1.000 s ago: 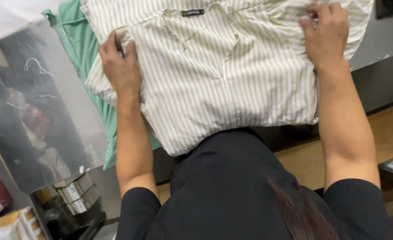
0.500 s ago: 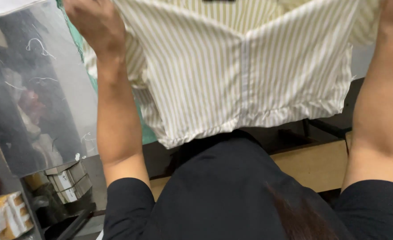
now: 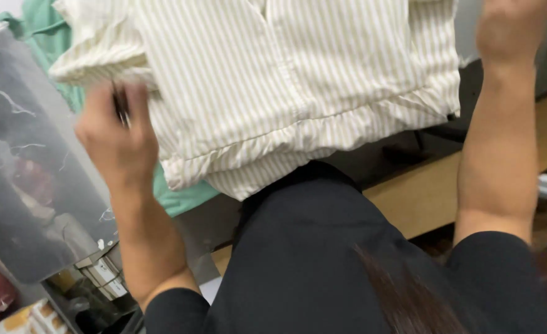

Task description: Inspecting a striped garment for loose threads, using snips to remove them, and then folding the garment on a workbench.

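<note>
Left hand (image 3: 115,133): raised at the left edge of the striped shirt (image 3: 273,80), fingers curled against the cloth; a thin dark object shows between the fingers (too blurred to name).
Right hand (image 3: 514,28): high at the shirt's right edge, partly cut off by the frame; I cannot tell whether it grips the cloth.
Striped shirt: cream with fine beige stripes, spread between the two hands, its ruffled hem hanging toward the person's black top (image 3: 323,260).
Green garment (image 3: 57,37): behind the left hand, under the shirt.
Clear plastic bag (image 3: 26,179): left of the left hand, shiny.
Desk (image 3: 422,195): wooden edge between the arms, below the hem.
</note>
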